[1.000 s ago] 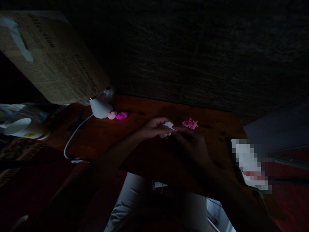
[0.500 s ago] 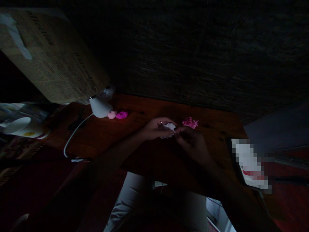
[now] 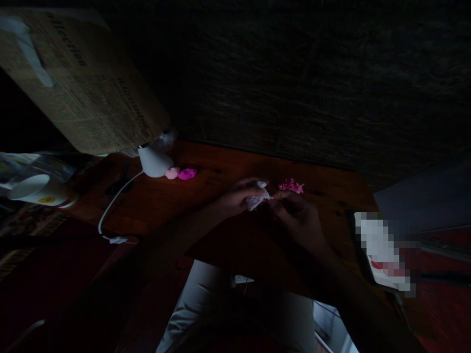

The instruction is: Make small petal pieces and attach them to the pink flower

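A crumpled, pale piece of tissue-like paper (image 3: 257, 198) is between my two hands above the wooden table. My left hand (image 3: 241, 197) is closed around its left side, thumb in front. At its right edge my right hand (image 3: 294, 213) pinches a thin pale tip of it between thumb and fingers. Just beyond my right hand lies a frilly pink piece (image 3: 292, 186), its material hard to make out. Farther left, a light pink lump (image 3: 172, 172) and a magenta lump (image 3: 187, 173) sit side by side on the table. The scene is very dark.
The wooden table (image 3: 221, 159) runs along a dark wall. At the left stand a white lamp base (image 3: 154, 163) with a cable, a newsprint-patterned shade (image 3: 106, 93) and a paper cup (image 3: 40, 191). A phone-like device (image 3: 382, 252), its screen blurred, lies at the right edge.
The pale paper has turned and shifted slightly within my hands, with more of it showing below my left thumb. My right hand keeps pinching its edge, a little farther right.
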